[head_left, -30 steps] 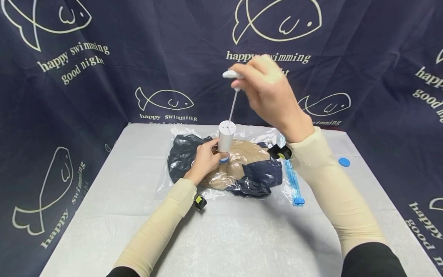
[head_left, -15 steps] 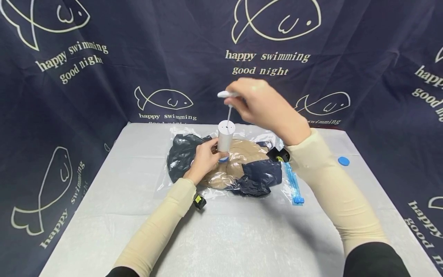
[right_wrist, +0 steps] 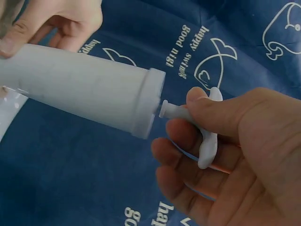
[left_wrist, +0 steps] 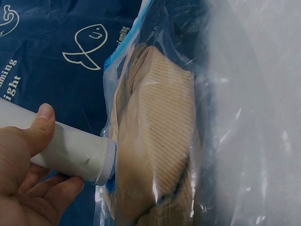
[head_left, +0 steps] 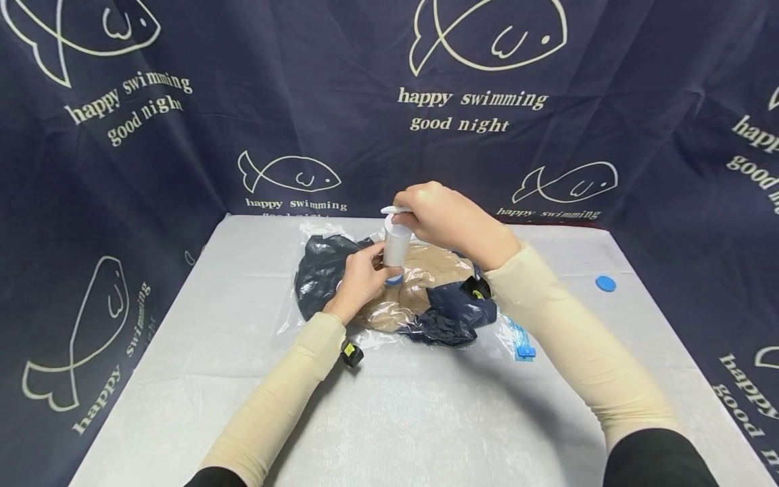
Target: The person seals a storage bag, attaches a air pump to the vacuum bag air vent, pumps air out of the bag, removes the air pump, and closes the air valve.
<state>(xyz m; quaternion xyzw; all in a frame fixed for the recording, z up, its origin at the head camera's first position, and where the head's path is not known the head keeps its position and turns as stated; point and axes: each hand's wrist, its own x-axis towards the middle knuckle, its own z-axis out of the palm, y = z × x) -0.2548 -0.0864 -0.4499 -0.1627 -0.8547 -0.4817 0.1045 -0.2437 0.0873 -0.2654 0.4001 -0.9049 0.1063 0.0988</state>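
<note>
A white hand pump (head_left: 397,249) stands upright on the blue valve (head_left: 395,279) of a clear plastic storage bag (head_left: 286,326). Inside the bag lie a tan ribbed garment (left_wrist: 157,108) and dark clothing (head_left: 325,267). My left hand (head_left: 362,276) grips the lower part of the pump's cylinder, thumb on one side and fingers on the other. With my right hand (head_left: 447,218) I hold the pump's white handle (right_wrist: 207,148), fingers curled round it. The handle is close to the cylinder's top end, with a small gap in the right wrist view.
A round blue cap (head_left: 605,283) lies on the table's right side. Along the bag's right edge runs a blue zip strip with a slider (head_left: 525,352). White cloth covers the table (head_left: 389,419), and a dark blue curtain (head_left: 365,101) with fish drawings surrounds it.
My right hand has moved down with the handle, and the pump's rod has slid into the cylinder. My left hand and the bag have stayed in place.
</note>
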